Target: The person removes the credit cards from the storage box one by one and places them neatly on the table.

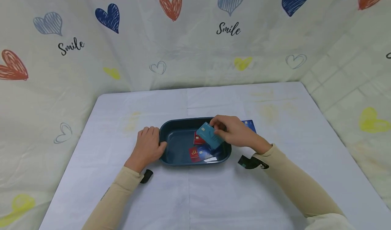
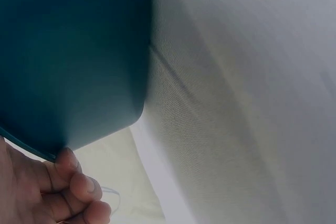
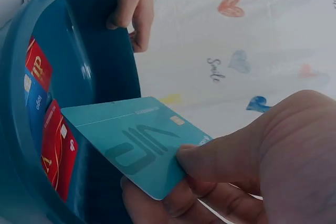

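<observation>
My right hand (image 1: 236,132) pinches a teal bank card (image 1: 209,134) over the right half of a dark teal tray (image 1: 176,143). Thumb and fingers hold the card at one edge in the right wrist view, its large VIP lettering and chip showing. At the tray's left end, my left hand (image 1: 148,144) grips the rim, thumb over the inner side; its fingertips (image 2: 86,184) curl at the rim in the left wrist view. Inside the tray lie a red card (image 3: 59,148), another red card (image 3: 41,66) and a blue card (image 3: 34,100), partly overlapping.
Another blue card (image 1: 250,125) lies on the white-covered table (image 1: 137,203) beyond the tray's right end, partly hidden by my right hand. A pale curtain (image 1: 195,43) with printed hearts hangs behind the table.
</observation>
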Tool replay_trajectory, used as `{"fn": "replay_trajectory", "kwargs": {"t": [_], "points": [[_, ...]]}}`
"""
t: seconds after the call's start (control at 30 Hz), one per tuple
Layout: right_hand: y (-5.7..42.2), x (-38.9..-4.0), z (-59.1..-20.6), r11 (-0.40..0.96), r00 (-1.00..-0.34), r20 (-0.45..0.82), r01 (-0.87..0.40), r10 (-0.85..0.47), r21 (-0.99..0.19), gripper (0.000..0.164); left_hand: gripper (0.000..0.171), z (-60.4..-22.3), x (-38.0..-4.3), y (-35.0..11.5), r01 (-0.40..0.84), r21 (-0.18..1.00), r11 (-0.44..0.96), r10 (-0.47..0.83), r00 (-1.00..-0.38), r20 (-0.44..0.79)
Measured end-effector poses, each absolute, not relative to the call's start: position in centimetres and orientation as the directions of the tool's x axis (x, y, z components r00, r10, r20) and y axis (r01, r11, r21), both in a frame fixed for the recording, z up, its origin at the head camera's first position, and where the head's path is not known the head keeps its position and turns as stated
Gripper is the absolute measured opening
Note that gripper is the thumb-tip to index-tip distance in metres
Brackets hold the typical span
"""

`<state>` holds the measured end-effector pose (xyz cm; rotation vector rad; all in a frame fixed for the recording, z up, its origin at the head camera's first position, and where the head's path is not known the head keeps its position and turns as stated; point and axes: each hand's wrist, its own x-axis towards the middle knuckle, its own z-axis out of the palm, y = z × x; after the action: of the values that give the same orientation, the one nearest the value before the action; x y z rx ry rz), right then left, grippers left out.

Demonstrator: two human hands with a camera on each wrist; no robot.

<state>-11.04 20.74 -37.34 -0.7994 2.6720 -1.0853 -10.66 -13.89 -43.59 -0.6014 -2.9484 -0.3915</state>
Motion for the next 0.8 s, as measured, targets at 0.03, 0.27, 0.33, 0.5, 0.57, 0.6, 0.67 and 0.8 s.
{"fn": "replay_trajectory", "kwargs": {"t": [0.03,0.27,0.33,0.5,0.57,0.6,0.67,0.8], "points": [[20.9,-11.0,-37.3,0.594,-0.851,0.068,-0.419,-0.521,-0.687,0.019,0.018,-43.6,-10.7,-13.9,0.394,0.228,0.89,0.368,-0.918,0.149],[22.4,-11.0,-37.3,0.583,-0.884,0.063,-0.358,-0.464,-0.729,0.019,0.017,-43.4,-10.7,-13.9,0.384,0.228,0.895,0.364,-0.923,0.129],[22.8,-11.0,-37.3,0.566,-0.897,0.043,-0.314,-0.44,-0.762,0.019,0.018,-43.4,-10.7,-13.8,0.385,0.227,0.895,0.364,-0.922,0.129],[24.0,-10.9,-37.5,0.528,-0.924,0.007,-0.224,-0.382,-0.819,0.019,0.018,-43.5,-10.7,-13.8,0.39,0.216,0.895,0.368,-0.92,0.135],[24.5,-10.9,-37.5,0.539,-0.933,0.023,-0.228,-0.359,-0.811,0.019,0.018,-43.5,-10.7,-13.8,0.392,0.21,0.895,0.37,-0.919,0.139],[24.8,-10.9,-37.6,0.552,-0.937,0.036,-0.236,-0.348,-0.8,0.018,0.018,-43.5,-10.6,-13.8,0.394,0.206,0.896,0.371,-0.918,0.141],[25.3,-10.9,-37.7,0.572,-0.943,0.061,-0.249,-0.327,-0.782,0.018,0.018,-43.4,-10.6,-13.8,0.395,0.197,0.897,0.373,-0.917,0.143],[26.3,-10.8,-37.8,0.596,-0.96,0.065,-0.221,-0.272,-0.772,0.019,0.019,-43.4,-10.6,-13.8,0.405,0.173,0.898,0.382,-0.911,0.154]]}}
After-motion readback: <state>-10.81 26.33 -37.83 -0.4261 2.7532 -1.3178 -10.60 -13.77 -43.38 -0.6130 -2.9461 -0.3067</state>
